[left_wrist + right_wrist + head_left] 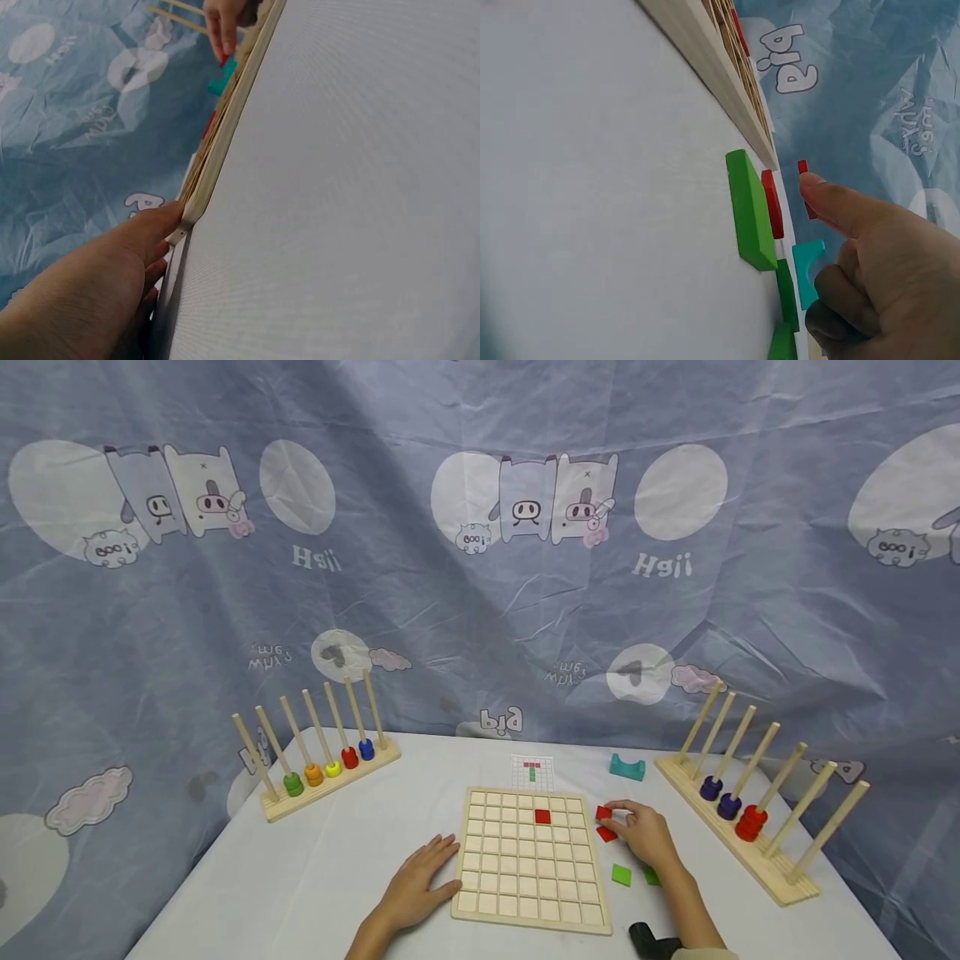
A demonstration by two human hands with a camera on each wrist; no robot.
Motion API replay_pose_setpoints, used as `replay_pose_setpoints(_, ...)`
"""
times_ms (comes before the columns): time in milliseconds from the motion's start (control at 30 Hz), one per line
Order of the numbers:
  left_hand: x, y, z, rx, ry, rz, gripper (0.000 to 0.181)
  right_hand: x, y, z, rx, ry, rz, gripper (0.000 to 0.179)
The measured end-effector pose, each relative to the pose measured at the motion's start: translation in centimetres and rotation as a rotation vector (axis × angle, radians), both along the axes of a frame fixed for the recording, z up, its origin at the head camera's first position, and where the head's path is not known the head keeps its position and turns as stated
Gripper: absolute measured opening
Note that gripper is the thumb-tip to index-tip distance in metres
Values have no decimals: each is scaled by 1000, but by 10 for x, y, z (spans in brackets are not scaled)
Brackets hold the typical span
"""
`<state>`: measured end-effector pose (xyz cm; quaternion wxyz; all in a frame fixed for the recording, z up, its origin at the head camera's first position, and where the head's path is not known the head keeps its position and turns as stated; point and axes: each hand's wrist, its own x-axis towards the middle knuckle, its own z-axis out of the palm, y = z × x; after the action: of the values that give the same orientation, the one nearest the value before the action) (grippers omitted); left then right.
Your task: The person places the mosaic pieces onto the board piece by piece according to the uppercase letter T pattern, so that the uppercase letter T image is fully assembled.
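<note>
My right hand point(643, 833) pinches a red square tile point(603, 812) between thumb and fingertips, just off the right edge of the wooden grid board point(528, 918). In the right wrist view this tile point(811, 207) shows at the thumb tip, above the table. A second red tile point(607, 834) lies on the table close to those fingers. One more red tile point(542, 817) sits in a cell of the board's upper part. My left hand point(415, 885) rests by the board's left edge with fingers extended, its thumb point(161, 219) touching the frame.
Green tiles point(621, 875) lie right of the board, one partly behind my right forearm. Behind the board is a pattern card point(533, 785); a teal notched block point(627, 767) stands right of it. Peg racks with coloured rings flank both sides point(330, 787). A black object point(645, 941) lies in front.
</note>
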<state>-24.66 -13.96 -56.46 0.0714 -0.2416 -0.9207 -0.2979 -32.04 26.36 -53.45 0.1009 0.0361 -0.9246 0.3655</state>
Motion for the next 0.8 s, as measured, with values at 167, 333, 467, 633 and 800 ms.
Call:
replay_pose_setpoints(167,0,0,1,1,1,2,62,12,-4,8,14,30,44,35)
replay_pose_setpoints(333,0,0,1,3,9,1,62,23,-15,12,25,56,96,35)
replay_pose_setpoints(467,1,0,1,10,9,3,62,29,-27,13,25,58,130,33)
replay_pose_setpoints(633,0,0,0,11,19,2,61,35,-47,15,4,45,188,30)
replay_pose_setpoints(800,0,0,0,9,20,0,61,36,-68,14,-11,34,227,30)
